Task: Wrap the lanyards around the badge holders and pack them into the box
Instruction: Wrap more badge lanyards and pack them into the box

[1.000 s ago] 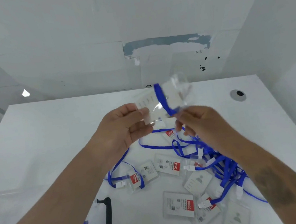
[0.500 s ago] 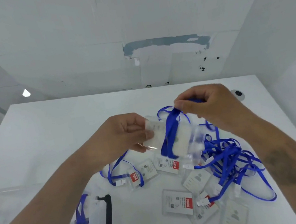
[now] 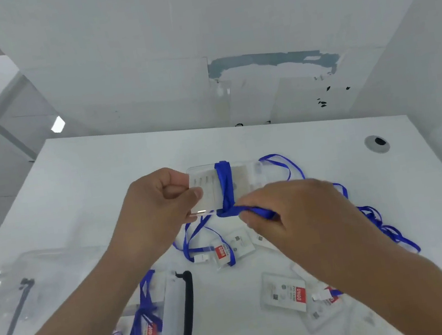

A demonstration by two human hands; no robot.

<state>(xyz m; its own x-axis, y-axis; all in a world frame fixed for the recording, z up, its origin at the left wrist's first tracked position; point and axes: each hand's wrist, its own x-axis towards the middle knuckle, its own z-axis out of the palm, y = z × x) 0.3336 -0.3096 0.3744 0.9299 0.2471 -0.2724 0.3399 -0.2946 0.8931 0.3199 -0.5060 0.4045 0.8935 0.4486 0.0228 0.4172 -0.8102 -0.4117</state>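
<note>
My left hand (image 3: 156, 205) pinches the left end of a clear badge holder (image 3: 244, 176), held up over the table. A blue lanyard (image 3: 225, 186) runs in a band across the holder's middle. My right hand (image 3: 287, 214) grips the lanyard's free length just below the holder and pulls it to the right. At the bottom left, a clear plastic box (image 3: 175, 311) with a black handle holds a wrapped badge holder (image 3: 146, 330).
Loose badge holders with red labels (image 3: 285, 291) and tangled blue lanyards (image 3: 383, 226) lie on the white table (image 3: 87, 181). A clear lid with a dark latch (image 3: 14, 310) lies at the left. A round cable hole (image 3: 376, 143) sits at the far right.
My right hand came down from above the holder to below it, carrying the lanyard around it. The wrapped band now lies flat across the holder, and the view has tilted down.
</note>
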